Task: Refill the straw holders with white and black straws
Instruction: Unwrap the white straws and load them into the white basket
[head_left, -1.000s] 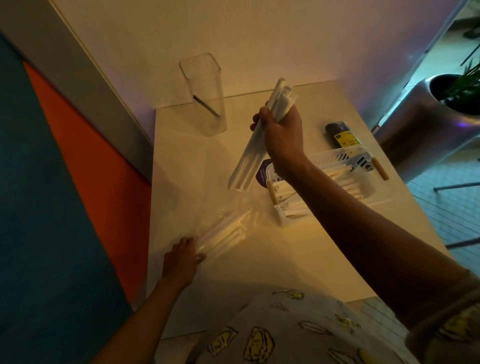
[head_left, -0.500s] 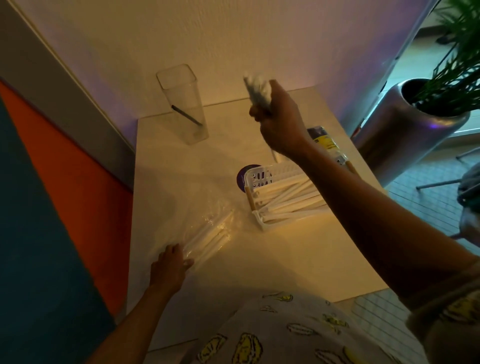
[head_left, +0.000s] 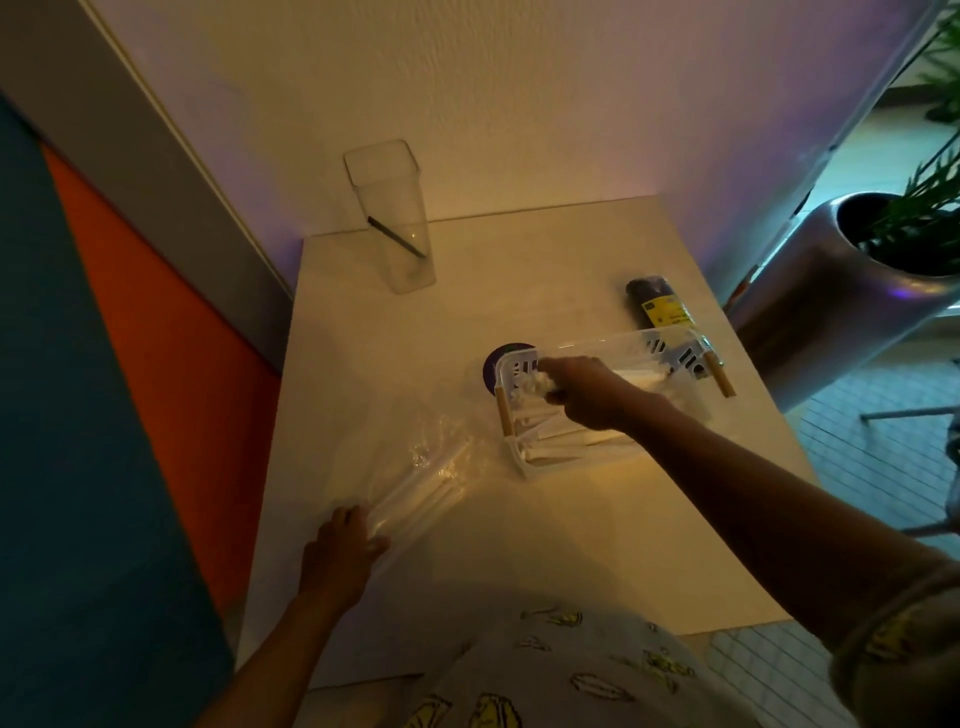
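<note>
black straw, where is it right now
In the head view the black straw leans inside the clear square holder at the table's far left corner, by the wall.

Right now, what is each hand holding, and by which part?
The right hand grips white straws near their left ends, inside the white basket. The left hand rests on the near end of the clear straw bag.

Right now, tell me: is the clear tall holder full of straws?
No. The clear tall holder contains only one black straw, leaning inside.
</note>
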